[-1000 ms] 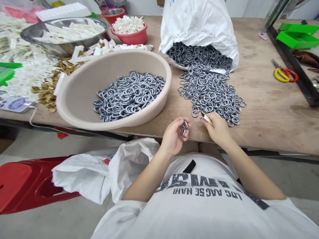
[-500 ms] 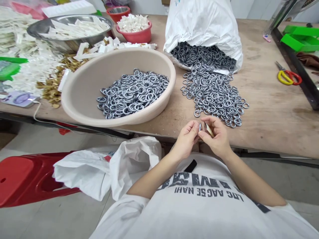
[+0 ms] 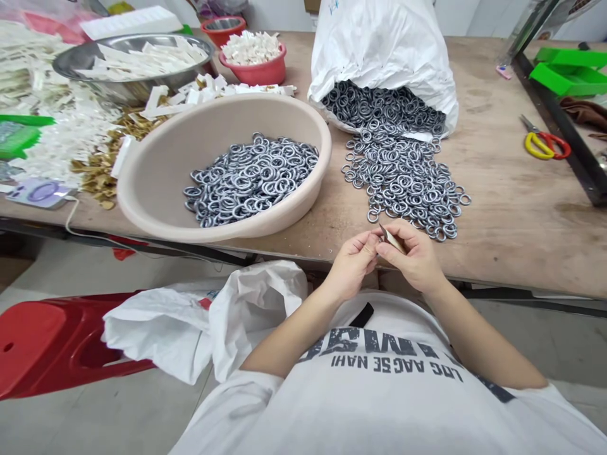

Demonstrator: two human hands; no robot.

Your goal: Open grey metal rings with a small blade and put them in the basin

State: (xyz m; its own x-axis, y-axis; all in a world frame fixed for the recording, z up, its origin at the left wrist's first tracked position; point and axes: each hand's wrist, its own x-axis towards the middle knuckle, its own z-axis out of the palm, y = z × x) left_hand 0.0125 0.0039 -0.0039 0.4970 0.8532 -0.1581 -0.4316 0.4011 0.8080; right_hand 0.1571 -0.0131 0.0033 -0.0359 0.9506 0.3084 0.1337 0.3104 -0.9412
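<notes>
At the front edge of the table, my left hand (image 3: 355, 260) is closed in a pinch on a small grey ring, now mostly hidden by the fingers. My right hand (image 3: 413, 258) grips a small knife (image 3: 393, 241) with a pale handle and a short dark blade. The blade's tip points up and left, close against the left fingertips; whether it touches the ring I cannot make out. Just beyond the hands lies a loose pile of grey rings (image 3: 408, 174), spilling from the mouth of a white sack (image 3: 379, 44). More such rings (image 3: 256, 177) fill part of a beige basin (image 3: 156, 208) to the left.
Scissors (image 3: 545, 144) with red and yellow handles lie at the right, near green trays (image 3: 566, 77). A steel bowl (image 3: 137, 88) and a red bowl (image 3: 258, 74) hold white pieces. Below the table edge are a red stool (image 3: 33, 341) and a white bag (image 3: 251, 303).
The knife's blade has come up against the left fingertips. The ring, visible between the fingers before, is now mostly covered. Both hands stay in about the same place.
</notes>
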